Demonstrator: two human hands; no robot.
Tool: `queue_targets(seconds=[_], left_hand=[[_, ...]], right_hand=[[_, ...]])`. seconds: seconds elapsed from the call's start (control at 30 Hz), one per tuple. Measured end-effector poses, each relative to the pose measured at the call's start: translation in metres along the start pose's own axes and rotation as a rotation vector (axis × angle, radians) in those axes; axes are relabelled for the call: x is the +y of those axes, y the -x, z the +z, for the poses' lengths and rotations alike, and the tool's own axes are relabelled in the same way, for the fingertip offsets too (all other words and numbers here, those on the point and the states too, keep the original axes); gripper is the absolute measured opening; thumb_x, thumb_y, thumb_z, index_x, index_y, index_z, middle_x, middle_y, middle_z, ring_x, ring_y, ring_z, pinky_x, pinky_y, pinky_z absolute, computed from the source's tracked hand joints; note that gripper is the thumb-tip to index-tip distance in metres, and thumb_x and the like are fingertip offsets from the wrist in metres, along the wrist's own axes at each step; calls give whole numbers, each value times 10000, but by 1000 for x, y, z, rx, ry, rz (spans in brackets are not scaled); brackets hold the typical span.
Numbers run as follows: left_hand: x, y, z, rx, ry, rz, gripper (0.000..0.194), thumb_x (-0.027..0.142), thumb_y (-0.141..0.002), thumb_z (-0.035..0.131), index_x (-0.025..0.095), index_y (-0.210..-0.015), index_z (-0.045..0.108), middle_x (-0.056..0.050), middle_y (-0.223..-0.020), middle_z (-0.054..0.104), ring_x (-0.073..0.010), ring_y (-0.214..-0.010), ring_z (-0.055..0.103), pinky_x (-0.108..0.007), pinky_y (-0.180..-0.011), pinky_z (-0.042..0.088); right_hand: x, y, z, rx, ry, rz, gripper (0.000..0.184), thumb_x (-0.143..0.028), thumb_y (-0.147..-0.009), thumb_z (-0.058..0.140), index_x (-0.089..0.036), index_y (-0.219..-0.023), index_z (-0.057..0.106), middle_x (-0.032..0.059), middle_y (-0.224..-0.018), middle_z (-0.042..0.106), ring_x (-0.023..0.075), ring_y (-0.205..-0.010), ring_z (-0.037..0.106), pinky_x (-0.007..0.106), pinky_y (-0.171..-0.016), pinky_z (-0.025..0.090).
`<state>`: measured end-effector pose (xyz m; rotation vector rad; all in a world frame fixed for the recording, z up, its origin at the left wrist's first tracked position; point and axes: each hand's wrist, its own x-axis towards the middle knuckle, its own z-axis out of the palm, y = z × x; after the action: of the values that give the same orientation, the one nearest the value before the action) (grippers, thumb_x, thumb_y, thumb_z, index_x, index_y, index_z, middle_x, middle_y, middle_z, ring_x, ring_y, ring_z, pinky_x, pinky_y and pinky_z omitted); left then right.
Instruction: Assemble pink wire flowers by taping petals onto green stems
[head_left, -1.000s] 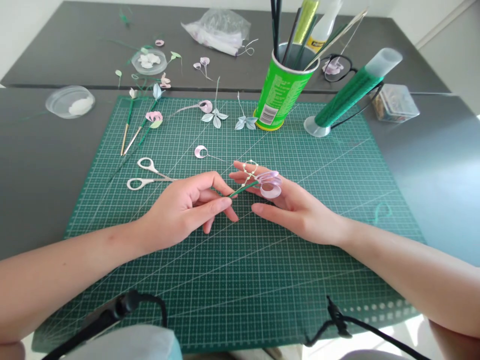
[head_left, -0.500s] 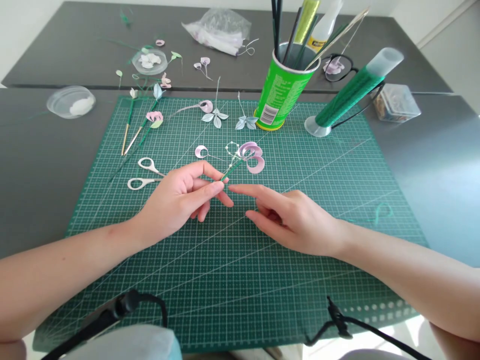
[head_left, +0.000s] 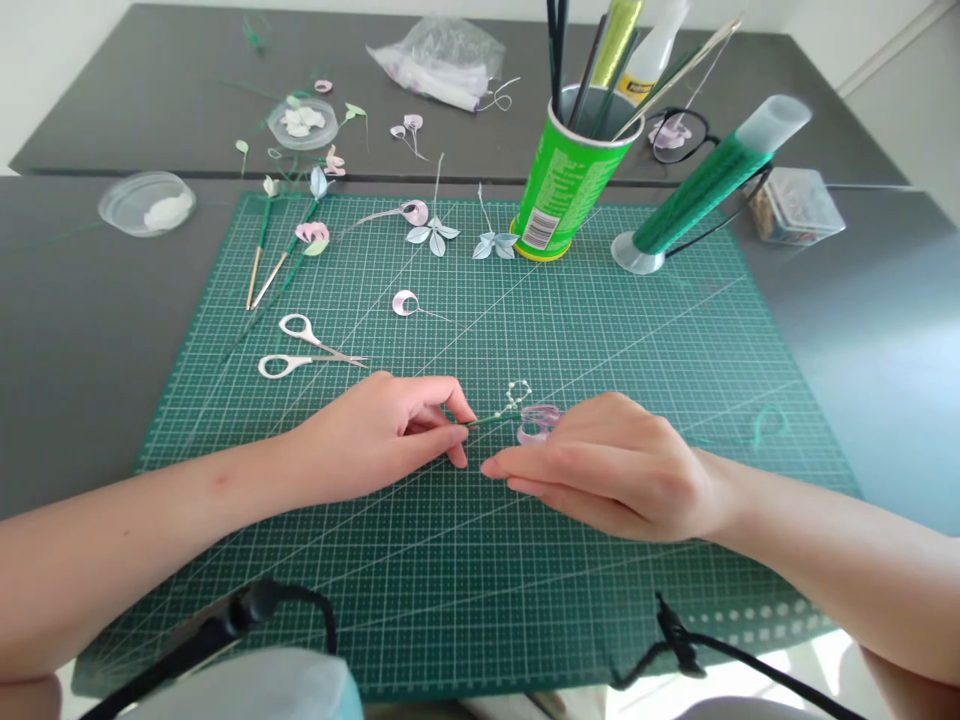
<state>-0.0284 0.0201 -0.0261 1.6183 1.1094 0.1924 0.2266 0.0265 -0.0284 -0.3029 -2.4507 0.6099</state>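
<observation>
"Containers first: how many, and what's in each?"

"Five. One green can [head_left: 559, 190] holds several dark rods [head_left: 556, 55] and a shiny gold piece [head_left: 616, 42], among other sticks. Two are clear: a left round dish [head_left: 112, 212] with white pieces [head_left: 169, 211], and a rear round dish [head_left: 328, 132] with white petals [head_left: 302, 121]."

"And the other two?"

"One lidded box [head_left: 810, 195], its brownish bits [head_left: 765, 212] too hazy to name, and one plastic bag [head_left: 480, 45] with whitish contents."

"What are the hands doing?"

"The left hand [head_left: 397, 430] pinches the green stem [head_left: 491, 419] of one lilac flower [head_left: 541, 412] between thumb and forefinger, above the cutting mat [head_left: 480, 580]. A beaded wire loop [head_left: 517, 393] rises beside its petals. The right hand [head_left: 622, 465] is just beside the flower, partly covering it; whether its fingertips grip anything, I can't tell."

"Count what lies on the mat."

"One pair of white-handled scissors [head_left: 304, 361], blades slightly parted. Two pale-blue leaf sprigs: a left sprig [head_left: 433, 236] and a right sprig [head_left: 495, 245], near the can. Two single wired petals: a nearer petal [head_left: 400, 303] and a farther petal [head_left: 420, 212]. One loose green thread [head_left: 769, 425], too, near the right forearm."
</observation>
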Motion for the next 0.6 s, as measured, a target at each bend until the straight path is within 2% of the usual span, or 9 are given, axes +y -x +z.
queue_targets(seconds=[0.13, 0.23, 0.43, 0.6], left_hand=[[-1, 1, 0, -42, -13, 24, 152, 346, -994, 582, 217, -956, 652, 67, -603, 717, -96, -448, 535, -198, -447, 380], [-2, 1, 1, -46, -5, 50, 162, 335, -993, 583, 210, -942, 672, 43, -709, 780, -78, -434, 523, -194, -432, 367], [-6, 1, 2, -39, 10, 124, 127, 270, -972, 599, 202, -965, 706, 29, -777, 828, -68, -425, 541, -189, -441, 383], [-8, 1, 2, -37, -17, 205, 105, 205, -951, 630, 202, -975, 733, 46, -783, 839, -60, -439, 571, -175, -478, 421]], right_hand=[[-3, -1, -6, 37, -72, 46, 220, -162, -1121, 486, -129, -1240, 668, -2, -715, 772, 92, -528, 642, 252, -488, 459], [-3, -1, -10, 54, -77, 130, 239, -161, -1108, 517, -169, -1264, 698, -7, -755, 791, 91, -566, 683, 224, -525, 509], [-3, -2, -8, 184, -99, 220, 327, -78, -1041, 610, -240, -1287, 753, 0, -1080, 855, 54, -705, 761, 134, -647, 581], [-1, 0, -6, 175, -120, 200, 396, -45, -1024, 614, -240, -1343, 745, -11, -1037, 858, 57, -717, 762, 135, -664, 586]])
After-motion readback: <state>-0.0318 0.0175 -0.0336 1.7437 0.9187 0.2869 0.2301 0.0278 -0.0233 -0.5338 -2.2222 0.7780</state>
